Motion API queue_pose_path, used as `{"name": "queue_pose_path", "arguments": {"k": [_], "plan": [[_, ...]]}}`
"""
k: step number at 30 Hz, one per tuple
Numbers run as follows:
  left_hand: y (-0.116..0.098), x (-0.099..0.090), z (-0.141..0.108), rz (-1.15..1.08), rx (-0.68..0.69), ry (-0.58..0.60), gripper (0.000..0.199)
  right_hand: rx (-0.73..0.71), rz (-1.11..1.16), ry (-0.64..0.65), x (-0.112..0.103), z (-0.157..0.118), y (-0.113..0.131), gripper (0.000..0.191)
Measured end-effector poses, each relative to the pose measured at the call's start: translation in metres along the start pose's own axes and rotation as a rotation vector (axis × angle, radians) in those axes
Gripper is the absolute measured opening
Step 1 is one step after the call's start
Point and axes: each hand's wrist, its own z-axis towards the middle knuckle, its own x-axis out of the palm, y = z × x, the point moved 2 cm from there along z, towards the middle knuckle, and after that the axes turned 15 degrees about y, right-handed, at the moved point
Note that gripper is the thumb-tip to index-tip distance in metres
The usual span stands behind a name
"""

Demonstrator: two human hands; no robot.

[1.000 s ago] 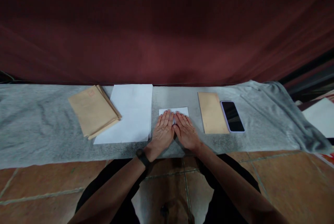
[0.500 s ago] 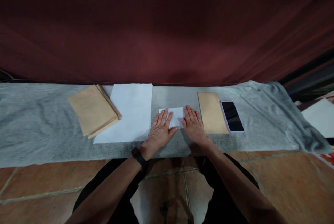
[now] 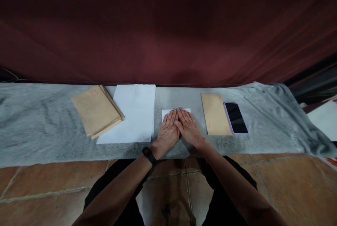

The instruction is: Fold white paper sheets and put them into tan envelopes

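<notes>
A small, flat rectangle of white paper (image 3: 165, 112) is pressed against the grey cloth (image 3: 181, 97) by the left hand (image 3: 168, 132) and the right hand (image 3: 190, 130), laid side by side and touching. The fingers of both are extended and flat, clenched around nothing; most of the paper is covered by them. A dark band (image 3: 149, 155) with a smooth surface is worn on the left wrist. The cloth is soft and napped, rumpled at its ends. To the left, a stack of large white sheets (image 3: 134, 113) is partly overlapped by a slanted pile of matte brown envelopes (image 3: 96, 110). To the right, a single brown envelope (image 3: 216, 113) is laid flat, just beside a glossy black phone (image 3: 236, 118) with rounded corners and a lilac edge.
</notes>
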Motion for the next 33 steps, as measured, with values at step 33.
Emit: {"name": "queue_pose_path", "arguments": {"k": [33], "plan": [[0.001, -0.012, -0.003, 0.069, -0.048, 0.013, 0.063, 0.076, -0.015, -0.094, -0.005, -0.001, -0.020, 0.060]]}}
